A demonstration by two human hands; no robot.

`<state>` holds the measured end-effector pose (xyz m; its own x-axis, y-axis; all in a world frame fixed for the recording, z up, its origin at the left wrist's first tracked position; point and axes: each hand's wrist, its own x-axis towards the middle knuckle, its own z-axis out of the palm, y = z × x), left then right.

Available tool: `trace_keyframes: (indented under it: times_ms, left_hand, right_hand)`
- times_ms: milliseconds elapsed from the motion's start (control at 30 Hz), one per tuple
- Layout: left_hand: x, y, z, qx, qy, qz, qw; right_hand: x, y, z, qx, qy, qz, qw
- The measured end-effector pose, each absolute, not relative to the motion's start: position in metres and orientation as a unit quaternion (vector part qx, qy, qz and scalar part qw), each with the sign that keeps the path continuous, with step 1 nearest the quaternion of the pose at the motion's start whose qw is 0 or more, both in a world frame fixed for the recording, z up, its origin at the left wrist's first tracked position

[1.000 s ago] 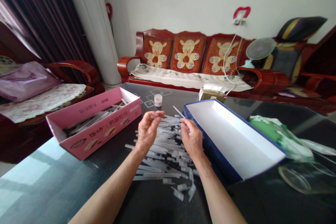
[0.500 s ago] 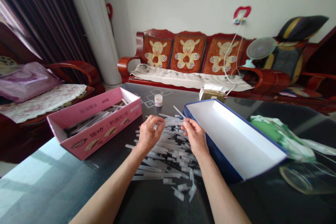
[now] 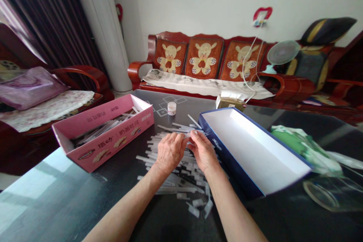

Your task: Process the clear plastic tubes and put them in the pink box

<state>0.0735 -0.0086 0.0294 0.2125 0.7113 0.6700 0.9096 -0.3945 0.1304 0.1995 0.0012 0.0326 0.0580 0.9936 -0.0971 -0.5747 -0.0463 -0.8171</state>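
Both hands meet over a loose pile of slim translucent white plastic tubes (image 3: 177,190) on the dark table. My left hand (image 3: 171,152) is closed, its fingertips pinching a small translucent plastic tube (image 3: 187,135). Against the same tube press the thumb and fingertips of my right hand (image 3: 202,150); most of the tube is hidden by fingers. Short, wider capped pieces (image 3: 193,210) lie at the near end of the pile. To the left stands a pink cardboard box (image 3: 113,138) with long thin pieces inside. Right of my hands is a blue box (image 3: 219,140) with a white inside.
A small white cup (image 3: 171,108) stands beyond the pile. Farther back is a tissue box (image 3: 231,103). On the right lie a green and white plastic bag (image 3: 303,145) and a clear glass dish (image 3: 326,196). A wooden sofa (image 3: 138,72) stands behind the table.
My hands were apart and have come together over the pile. The left hand moved right and slightly nearer, the right hand slightly left, and both now touch the tube.
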Motion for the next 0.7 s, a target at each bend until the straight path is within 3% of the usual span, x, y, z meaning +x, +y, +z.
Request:
trace_keyframes:
  times_ms: [233, 567, 700]
  left_hand:
    - [0.074, -0.009, 0.026, -0.775, -0.546, -0.298, 0.114]
    - [0.074, -0.009, 0.048, -0.771, -0.551, -0.300, -0.109]
    - [0.076, -0.008, 0.043, -0.772, -0.539, -0.325, -0.091]
  right_hand:
    - [0.194, 0.000, 0.025, -0.380, -0.340, 0.576, 0.639]
    - [0.194, -0.005, 0.034, -0.315, -0.323, 0.597, 0.663]
    - [0.191, -0.004, 0.033, -0.322, -0.296, 0.601, 0.669]
